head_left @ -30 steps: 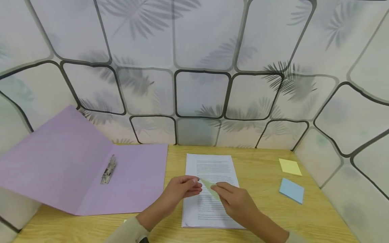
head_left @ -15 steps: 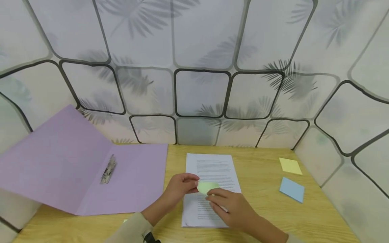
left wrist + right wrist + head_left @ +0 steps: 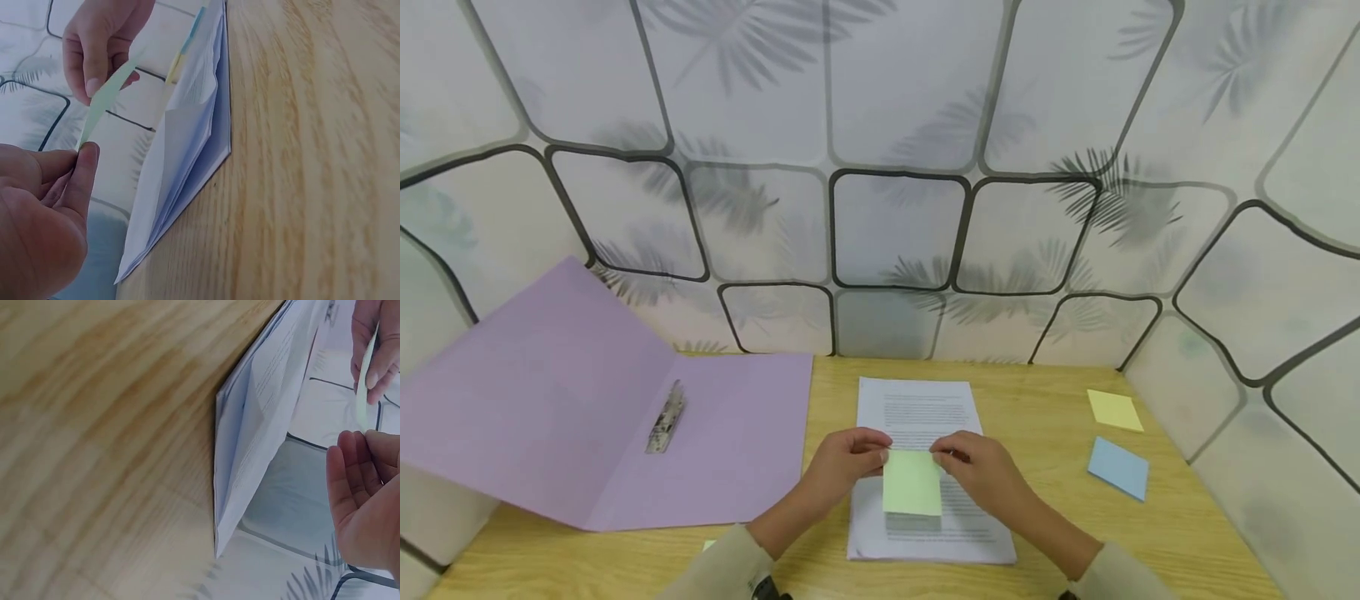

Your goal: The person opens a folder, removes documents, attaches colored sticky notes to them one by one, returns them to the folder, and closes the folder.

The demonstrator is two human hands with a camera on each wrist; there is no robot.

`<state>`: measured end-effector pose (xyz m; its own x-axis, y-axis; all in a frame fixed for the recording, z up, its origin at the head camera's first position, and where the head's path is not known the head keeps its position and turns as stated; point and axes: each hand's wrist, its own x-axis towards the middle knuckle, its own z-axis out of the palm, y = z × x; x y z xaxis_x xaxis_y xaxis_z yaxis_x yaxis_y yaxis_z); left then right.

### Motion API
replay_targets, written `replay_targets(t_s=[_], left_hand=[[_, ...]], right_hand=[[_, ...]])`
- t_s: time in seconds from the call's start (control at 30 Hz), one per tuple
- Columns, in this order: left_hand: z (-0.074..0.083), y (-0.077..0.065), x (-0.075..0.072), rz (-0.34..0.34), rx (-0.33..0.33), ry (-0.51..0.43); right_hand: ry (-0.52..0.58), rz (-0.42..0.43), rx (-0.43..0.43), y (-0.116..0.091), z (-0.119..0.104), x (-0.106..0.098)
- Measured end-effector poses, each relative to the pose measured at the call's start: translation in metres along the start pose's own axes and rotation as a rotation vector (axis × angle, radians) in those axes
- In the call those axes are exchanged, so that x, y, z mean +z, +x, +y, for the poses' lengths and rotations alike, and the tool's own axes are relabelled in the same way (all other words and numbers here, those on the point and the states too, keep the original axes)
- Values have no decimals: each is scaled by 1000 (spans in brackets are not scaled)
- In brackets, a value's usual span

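Observation:
A pale green sticky note (image 3: pixel 912 483) hangs between the two hands, held by its upper corners, and casts a shadow on the printed sheets below. My left hand (image 3: pixel 844 463) pinches its upper left corner between thumb and fingers. At the upper right corner, my right hand (image 3: pixel 981 471) pinches it the same way. Both wrist views show the note (image 3: pixel 103 103) raised off the paper. Under it lies a stack of printed paper (image 3: pixel 917 408), with a loose corner of its sheets curling up in the left wrist view.
An open purple folder (image 3: pixel 737 433) with a metal clip (image 3: pixel 666 418) lies on the left, its cover raised against the wall. To the right are a yellow sticky pad (image 3: pixel 1115 410) and a blue sticky pad (image 3: pixel 1118 468). A patterned wall stands behind the wooden table (image 3: pixel 1037 400).
The green note has turned from edge-on to face the head camera. My right hand has shifted its grip up to the note's upper right corner; the left hand keeps its pinch.

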<state>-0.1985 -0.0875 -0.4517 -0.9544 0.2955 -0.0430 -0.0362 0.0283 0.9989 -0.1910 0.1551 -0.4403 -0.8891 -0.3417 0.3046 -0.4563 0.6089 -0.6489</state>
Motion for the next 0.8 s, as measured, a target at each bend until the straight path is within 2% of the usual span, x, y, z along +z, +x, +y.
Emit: replay_targets(t_s=[0.17,0.4,0.57,0.8], left_hand=[[-2,-1,-2,23,10,60],[-10,3,-12,50,8,226],[-16,6,-16,32,2,335],[-20,4,-18,27,12,426]], right_hand=[[86,-59,103,7,3,2],[209,-182,251,21,9,10],[259,-233,280,26,18,20],[262,-256,297,28,24,31]])
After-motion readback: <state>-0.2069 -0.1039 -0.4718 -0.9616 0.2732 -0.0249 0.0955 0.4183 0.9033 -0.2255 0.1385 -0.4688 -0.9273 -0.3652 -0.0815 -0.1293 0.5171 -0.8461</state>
